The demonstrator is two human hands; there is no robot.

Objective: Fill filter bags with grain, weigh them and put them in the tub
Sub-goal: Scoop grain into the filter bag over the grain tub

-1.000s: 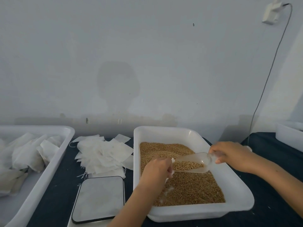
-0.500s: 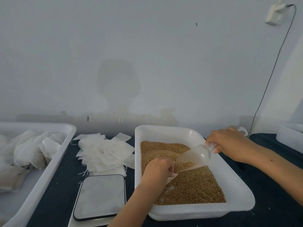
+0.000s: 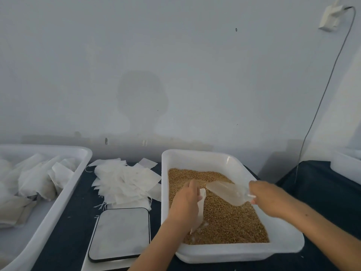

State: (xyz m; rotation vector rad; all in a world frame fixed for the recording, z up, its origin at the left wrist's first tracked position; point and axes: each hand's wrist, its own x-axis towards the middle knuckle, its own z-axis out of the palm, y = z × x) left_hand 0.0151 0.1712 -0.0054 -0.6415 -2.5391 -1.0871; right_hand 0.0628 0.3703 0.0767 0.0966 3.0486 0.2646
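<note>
Grain (image 3: 224,218) fills white tray (image 3: 240,253). My left hand (image 3: 185,206) pinches filter bag (image 3: 200,208) upright over it; my right hand (image 3: 273,198) grips clear scoop (image 3: 226,192) just beside bag mouth. Scale (image 3: 119,233) left of tray.

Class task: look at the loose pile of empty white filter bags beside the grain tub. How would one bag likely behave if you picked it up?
An empty filter bag is probably floppy: the sheets look thin and lie crumpled and overlapping. It is likely very light, as it lies flat and looks unfilled. Loose threads at the pile's edge suggest it could snag.
</note>
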